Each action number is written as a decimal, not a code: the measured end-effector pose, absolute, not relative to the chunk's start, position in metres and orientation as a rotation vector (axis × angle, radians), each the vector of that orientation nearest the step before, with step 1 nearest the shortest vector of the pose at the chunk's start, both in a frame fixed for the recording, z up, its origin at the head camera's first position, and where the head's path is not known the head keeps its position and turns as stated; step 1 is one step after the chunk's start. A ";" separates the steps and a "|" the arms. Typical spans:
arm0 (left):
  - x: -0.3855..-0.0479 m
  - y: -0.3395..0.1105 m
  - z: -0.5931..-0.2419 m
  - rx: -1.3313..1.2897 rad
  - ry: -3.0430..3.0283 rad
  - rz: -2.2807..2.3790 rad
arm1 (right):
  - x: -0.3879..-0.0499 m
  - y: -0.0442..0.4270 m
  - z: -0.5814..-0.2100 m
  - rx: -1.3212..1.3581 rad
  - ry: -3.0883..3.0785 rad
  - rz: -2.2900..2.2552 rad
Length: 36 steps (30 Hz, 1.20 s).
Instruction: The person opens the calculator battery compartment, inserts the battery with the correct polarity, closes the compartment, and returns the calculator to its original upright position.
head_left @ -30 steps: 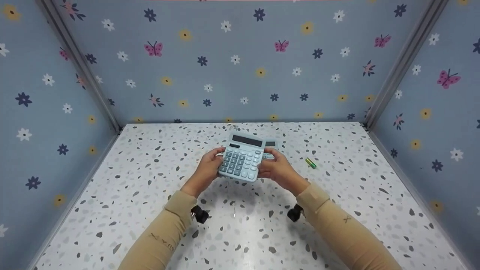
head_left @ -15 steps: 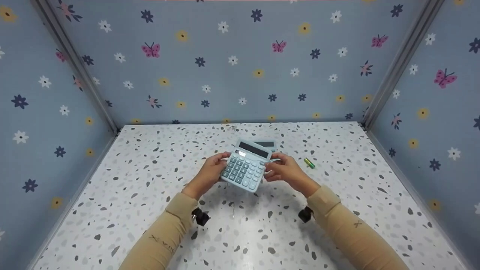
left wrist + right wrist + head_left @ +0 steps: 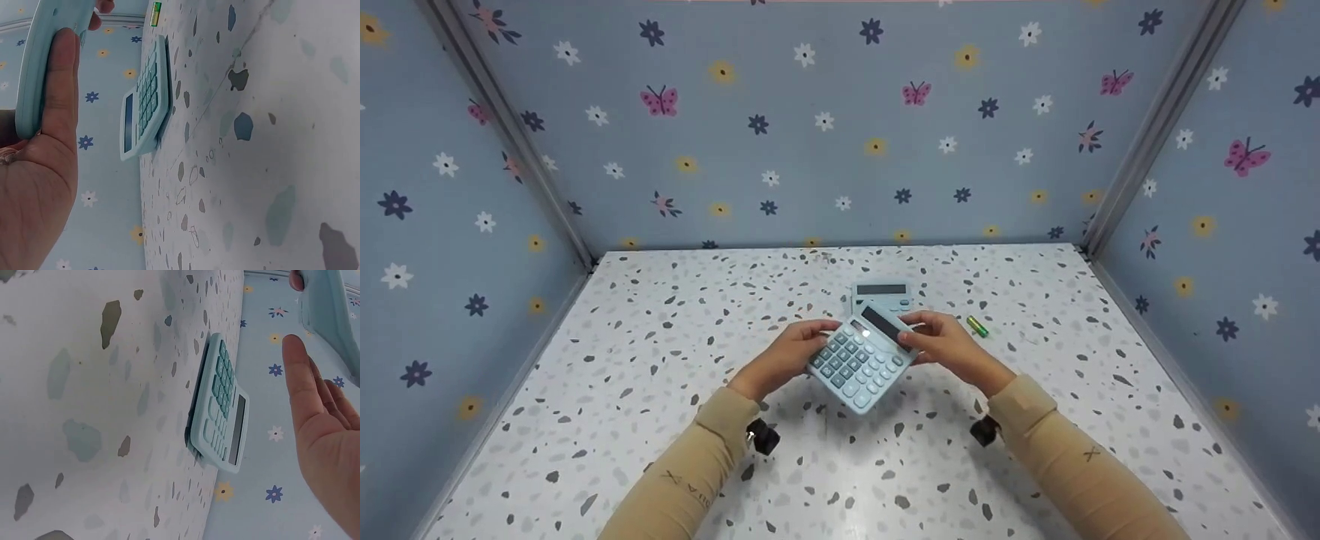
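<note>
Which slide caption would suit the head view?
Left hand holds a calculator, right hand at its edge; second calculator beyond.

The held calculator [image 3: 853, 367] is showing a smooth plastic shell; its small upper panel [image 3: 860, 326] is returning a glossy highlight. The second calculator [image 3: 883, 295] is presenting similar smooth plastic. The battery [image 3: 978, 326] is displaying a shiny casing. The tabletop [image 3: 675, 345] is reflecting light softly. The sleeves [image 3: 682, 454] are showing matt cloth; the corner posts [image 3: 515, 135], dull metal.

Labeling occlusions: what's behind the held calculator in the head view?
A second calculator on the table; its display and a few upper keys show beyond the held calculator. Its lower part is covered there, though both wrist views show its keypad.
</note>
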<state>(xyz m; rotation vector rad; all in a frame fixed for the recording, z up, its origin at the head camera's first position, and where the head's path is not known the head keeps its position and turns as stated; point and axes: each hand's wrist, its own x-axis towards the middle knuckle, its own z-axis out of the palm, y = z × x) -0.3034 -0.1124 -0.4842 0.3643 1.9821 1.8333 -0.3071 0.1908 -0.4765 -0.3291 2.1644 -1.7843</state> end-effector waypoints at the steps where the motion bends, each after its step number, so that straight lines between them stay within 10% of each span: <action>1: -0.303 -0.112 -0.484 0.369 1.980 1.823 | -0.307 0.191 -0.476 -0.330 2.179 -1.764; 36: -0.303 -0.110 -0.485 0.633 2.148 1.781 | -0.304 0.216 -0.473 -0.215 2.233 -1.669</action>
